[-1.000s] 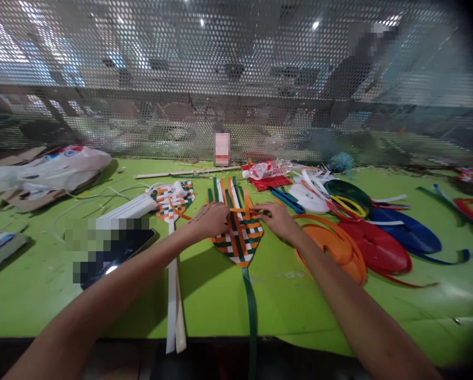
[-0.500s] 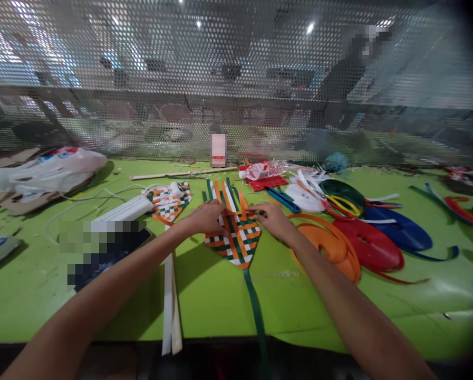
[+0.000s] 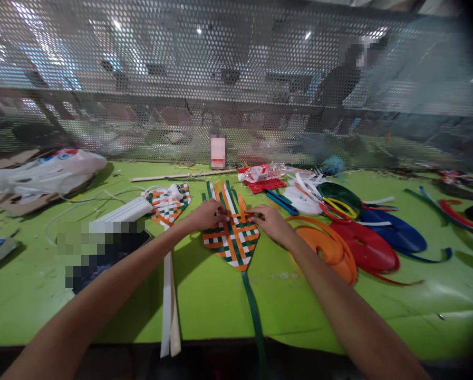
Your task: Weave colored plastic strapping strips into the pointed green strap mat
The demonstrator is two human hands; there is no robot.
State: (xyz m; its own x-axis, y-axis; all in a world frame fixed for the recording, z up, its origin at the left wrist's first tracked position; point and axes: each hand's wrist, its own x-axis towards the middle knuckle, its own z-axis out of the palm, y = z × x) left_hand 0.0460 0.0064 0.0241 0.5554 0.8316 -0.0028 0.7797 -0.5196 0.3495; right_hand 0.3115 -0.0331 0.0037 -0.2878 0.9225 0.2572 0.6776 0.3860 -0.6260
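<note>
A woven piece point(image 3: 232, 245) of orange, green and white strips lies on the green table point(image 3: 212, 311), its pointed end toward me and loose strip ends at the top. From its point a long green strip point(image 3: 253, 311) hangs over the table's front edge. At the upper left of the weave, my left hand point(image 3: 210, 214) has its fingers closed on the strips. My right hand point(image 3: 264, 217) pinches the end of a thin orange strip point(image 3: 239, 214) that crosses the upper part of the weave.
Left of my hands are a second woven piece point(image 3: 169, 203), a white power strip point(image 3: 121, 214) and a dark pixelated object point(image 3: 105, 264). To the right lie orange point(image 3: 323, 248), red point(image 3: 365, 245) and blue point(image 3: 394, 229) coils. A perforated screen point(image 3: 236, 79) stands behind.
My left fingers have drawn closer together on the weave. My right hand stays at its right side with a small shift. The whole view has moved slightly.
</note>
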